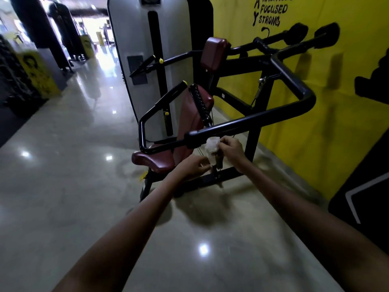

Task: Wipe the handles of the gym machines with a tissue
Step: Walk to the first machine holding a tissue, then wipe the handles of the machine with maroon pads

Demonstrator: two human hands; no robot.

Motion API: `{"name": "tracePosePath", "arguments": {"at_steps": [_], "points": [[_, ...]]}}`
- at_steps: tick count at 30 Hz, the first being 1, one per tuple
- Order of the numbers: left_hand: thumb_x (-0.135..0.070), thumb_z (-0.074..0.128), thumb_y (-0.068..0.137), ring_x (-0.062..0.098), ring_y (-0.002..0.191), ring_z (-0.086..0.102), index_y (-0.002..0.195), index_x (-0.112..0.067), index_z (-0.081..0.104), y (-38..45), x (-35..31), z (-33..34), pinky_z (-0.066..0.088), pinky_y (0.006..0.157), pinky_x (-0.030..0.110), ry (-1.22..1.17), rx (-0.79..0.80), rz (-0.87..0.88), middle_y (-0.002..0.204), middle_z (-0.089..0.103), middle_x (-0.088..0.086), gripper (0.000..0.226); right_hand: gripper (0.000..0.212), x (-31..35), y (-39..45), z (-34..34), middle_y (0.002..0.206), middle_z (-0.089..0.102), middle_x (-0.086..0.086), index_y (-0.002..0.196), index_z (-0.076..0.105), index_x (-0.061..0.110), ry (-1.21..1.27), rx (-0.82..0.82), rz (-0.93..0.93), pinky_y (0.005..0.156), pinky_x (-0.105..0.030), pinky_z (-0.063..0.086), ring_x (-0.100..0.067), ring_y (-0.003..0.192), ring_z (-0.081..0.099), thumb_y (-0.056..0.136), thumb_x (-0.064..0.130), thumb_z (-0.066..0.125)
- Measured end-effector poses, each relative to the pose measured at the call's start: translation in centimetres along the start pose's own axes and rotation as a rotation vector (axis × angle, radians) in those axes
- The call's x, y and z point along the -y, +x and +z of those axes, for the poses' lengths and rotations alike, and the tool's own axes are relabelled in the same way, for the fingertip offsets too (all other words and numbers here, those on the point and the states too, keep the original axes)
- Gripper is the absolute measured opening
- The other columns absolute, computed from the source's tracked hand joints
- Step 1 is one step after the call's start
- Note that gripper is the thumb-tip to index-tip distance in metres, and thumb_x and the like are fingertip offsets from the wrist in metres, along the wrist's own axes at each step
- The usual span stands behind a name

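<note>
Tissue (212, 145) (white, crumpled) pinched between both hands, right hand (231, 149) above left hand (194, 166).

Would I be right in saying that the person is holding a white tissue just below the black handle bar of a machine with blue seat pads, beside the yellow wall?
Not quite: in the head view the seat pads are maroon, not blue. The rest holds: the right hand holds the white tissue just below the black handle bar, beside the yellow wall.

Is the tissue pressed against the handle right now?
No. Both hands, right hand and left hand, hold the tissue just below the black handle.
</note>
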State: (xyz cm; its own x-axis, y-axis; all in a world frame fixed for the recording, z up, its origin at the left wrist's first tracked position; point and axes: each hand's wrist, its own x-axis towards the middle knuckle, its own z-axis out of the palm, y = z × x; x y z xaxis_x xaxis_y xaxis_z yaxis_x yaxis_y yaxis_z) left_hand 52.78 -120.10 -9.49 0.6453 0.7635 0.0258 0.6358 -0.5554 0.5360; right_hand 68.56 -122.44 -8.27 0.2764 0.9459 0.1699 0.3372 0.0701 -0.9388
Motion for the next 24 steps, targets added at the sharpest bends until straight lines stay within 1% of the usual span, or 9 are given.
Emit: {"name": "tracePosePath", "arguments": {"at_steps": [5,7,9,12,16,18,19,22,24], "points": [[-0.014,0.057,0.093,0.017,0.088,0.063,0.107,-0.002,0.066,-0.7,-1.1,-1.8,0.05,0.08,0.027,-0.085,-0.186,0.073,0.104,0.068,0.012,0.02,0.019,2.2,0.9,-1.6,0.073,0.059,-0.013,0.073,0.055,0.007,0.207,-0.008,-0.03,0.066,-0.035,0.058,-0.02,0.062,0.065,0.091,0.001,0.051],[-0.014,0.059,0.092,0.015,0.084,0.061,0.105,0.0,0.066,-0.6,-1.5,-2.0,0.048,0.076,0.024,-0.148,-0.346,0.06,0.101,0.068,0.013,0.02,0.018,2.9,0.9,-1.7,0.075,0.06,-0.014,0.074,0.055,0.007,0.265,0.012,-0.023,0.062,-0.031,0.058,-0.018,0.058,0.066,0.091,0.001,0.05],[-0.018,0.063,0.09,0.017,0.082,0.062,0.101,-0.001,0.066,-0.2,-2.0,-1.9,0.051,0.076,0.029,-0.222,-0.493,0.042,0.095,0.067,0.009,0.021,0.02,3.6,0.8,-1.6,0.074,0.06,-0.013,0.073,0.053,0.007,0.303,0.04,-0.029,0.056,-0.024,0.056,-0.015,0.055,0.066,0.091,0.0,0.049],[-0.027,0.067,0.086,0.015,0.08,0.058,0.103,-0.004,0.059,0.3,-2.7,-1.6,0.053,0.074,0.033,-0.295,-0.634,-0.051,0.093,0.06,0.003,0.03,0.019,4.4,0.4,-1.7,0.075,0.06,-0.013,0.074,0.053,0.008,0.32,0.052,-0.023,0.058,-0.023,0.056,-0.016,0.057,0.065,0.091,0.001,0.049],[-0.032,0.07,0.082,0.014,0.094,0.053,0.115,-0.006,0.051,0.4,-3.5,-1.9,0.049,0.075,0.026,-0.346,-0.7,-0.08,0.108,0.049,0.0,0.047,0.02,5.1,-0.2,-2.1,0.073,0.061,-0.012,0.074,0.053,0.009,0.372,0.056,-0.017,0.059,-0.027,0.055,-0.022,0.061,0.065,0.091,0.0,0.049],[-0.029,0.07,0.083,0.012,0.099,0.052,0.121,-0.007,0.05,0.3,-3.8,-2.0,0.047,0.076,0.021,-0.434,-0.728,-0.11,0.113,0.051,0.001,0.049,0.02,5.1,-0.7,-2.2,0.072,0.061,-0.013,0.074,0.053,0.009,0.384,0.066,-0.009,0.058,-0.027,0.054,-0.024,0.061,0.065,0.09,0.0,0.048],[-0.028,0.07,0.083,0.014,0.101,0.054,0.122,-0.009,0.051,0.3,-3.7,-2.0,0.05,0.079,0.024,-0.506,-0.728,-0.132,0.116,0.054,0.004,0.048,0.02,5.1,-0.9,-2.2,0.071,0.062,-0.013,0.073,0.054,0.009,0.382,0.065,-0.001,0.057,-0.027,0.054,-0.023,0.059,0.065,0.09,-0.001,0.048],[-0.028,0.069,0.083,0.026,0.098,0.064,0.099,-0.017,0.064,-0.1,-3.5,-2.1,0.053,0.087,0.048,-0.726,-0.619,-0.206,0.104,0.067,0.009,0.02,0.021,5.5,-1.2,-2.4,0.067,0.062,-0.011,0.073,0.054,0.009,0.42,0.059,0.013,0.056,-0.028,0.054,-0.021,0.055,0.064,0.09,-0.001,0.048],[-0.026,0.068,0.084,0.029,0.092,0.065,0.081,-0.021,0.067,-0.6,-3.9,-2.1,0.052,0.089,0.051,-0.843,-0.554,-0.204,0.094,0.069,0.01,0.006,0.019,5.8,-1.2,-2.5,0.066,0.062,-0.011,0.074,0.055,0.008,0.483,0.046,0.032,0.059,-0.031,0.054,-0.021,0.054,0.063,0.09,-0.001,0.049]]}}
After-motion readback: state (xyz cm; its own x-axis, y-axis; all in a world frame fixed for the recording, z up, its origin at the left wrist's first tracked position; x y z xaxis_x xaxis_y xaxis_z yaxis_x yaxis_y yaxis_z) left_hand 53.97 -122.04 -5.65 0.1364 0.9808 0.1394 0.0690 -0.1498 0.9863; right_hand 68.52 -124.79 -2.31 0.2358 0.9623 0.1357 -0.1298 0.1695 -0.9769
